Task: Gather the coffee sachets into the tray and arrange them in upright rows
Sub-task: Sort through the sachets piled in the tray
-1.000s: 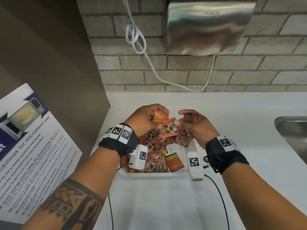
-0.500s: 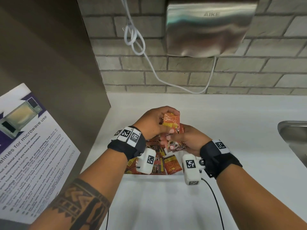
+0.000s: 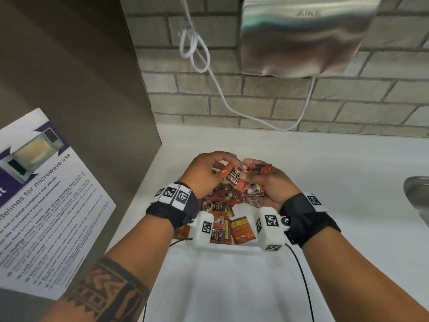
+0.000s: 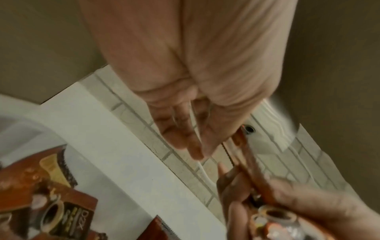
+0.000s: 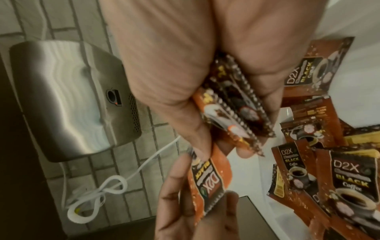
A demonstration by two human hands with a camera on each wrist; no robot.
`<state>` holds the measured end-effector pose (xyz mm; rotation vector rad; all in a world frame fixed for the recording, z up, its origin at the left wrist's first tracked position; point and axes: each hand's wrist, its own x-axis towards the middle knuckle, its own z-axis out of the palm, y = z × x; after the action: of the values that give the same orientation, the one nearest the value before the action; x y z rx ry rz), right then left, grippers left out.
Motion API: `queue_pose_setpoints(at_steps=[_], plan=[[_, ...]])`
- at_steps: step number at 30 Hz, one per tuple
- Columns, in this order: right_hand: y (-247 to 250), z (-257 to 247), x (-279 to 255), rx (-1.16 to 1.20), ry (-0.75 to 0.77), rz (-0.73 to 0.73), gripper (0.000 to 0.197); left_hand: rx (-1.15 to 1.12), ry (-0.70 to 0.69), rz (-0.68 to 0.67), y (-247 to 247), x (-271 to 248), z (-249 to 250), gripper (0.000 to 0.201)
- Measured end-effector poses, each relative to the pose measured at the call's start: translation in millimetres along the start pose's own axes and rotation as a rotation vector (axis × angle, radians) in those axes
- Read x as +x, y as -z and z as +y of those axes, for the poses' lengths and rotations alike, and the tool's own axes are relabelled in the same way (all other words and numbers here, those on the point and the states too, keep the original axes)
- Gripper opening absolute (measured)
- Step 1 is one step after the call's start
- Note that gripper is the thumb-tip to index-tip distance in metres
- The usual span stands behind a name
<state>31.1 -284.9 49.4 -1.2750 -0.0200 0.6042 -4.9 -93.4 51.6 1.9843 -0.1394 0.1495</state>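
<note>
A white counter (image 3: 348, 182) ran under a brick wall (image 3: 255, 101) with a steel dryer (image 3: 306, 36) – the white tray (image 3: 232, 248) sat on it, sachets (image 3: 241, 231) jumbled flat inside. Above the tray, the right hand (image 3: 271, 184) clamped a small stack (image 5: 232, 104) between thumb and fingers – the left hand (image 3: 204, 173) pinched one sachet (image 3: 229, 173), touching that stack

Both forearms reach toward 12 o'clock, wrists banded. The left hand (image 3: 204, 169) curls its fingers, pinching one sachet (image 3: 229, 174). The right hand (image 3: 270, 184), at its 3 o'clock, palm up, grips a stack of sachets (image 5: 232, 104).
</note>
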Motion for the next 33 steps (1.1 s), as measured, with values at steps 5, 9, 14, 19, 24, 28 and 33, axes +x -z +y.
queue_pose_setpoints(at_steps=[5, 9, 14, 19, 24, 28, 33], plan=[[4, 2, 4, -0.003, 0.095, 0.052, 0.043, -0.293, 0.102, -0.067, 2, -3, 0, 0.049], [6, 1, 4, 0.006, 0.102, 0.012, 0.046, -0.272, 0.105, -0.022, -2, -2, 1, 0.045], [6, 9, -3, -0.171, 0.031, -0.162, 0.036, -0.364, 0.136, 0.167, 1, 3, 8, 0.044], [4, 15, -8, -0.254, 0.017, -0.253, 0.038, -0.281, 0.108, 0.057, 8, 3, 24, 0.03], [2, 13, -11, -0.423, 0.104, -0.22, 0.035, -0.046, 0.1, -0.207, 6, 5, 39, 0.023], [0, 16, -14, -0.454, 0.117, -0.211, 0.047, 0.059, 0.105, -0.26, 2, 5, 39, 0.024], [-4, 23, -15, -0.112, 0.037, -0.231, 0.046, 0.035, 0.088, -0.164, -11, -2, 33, 0.018]])
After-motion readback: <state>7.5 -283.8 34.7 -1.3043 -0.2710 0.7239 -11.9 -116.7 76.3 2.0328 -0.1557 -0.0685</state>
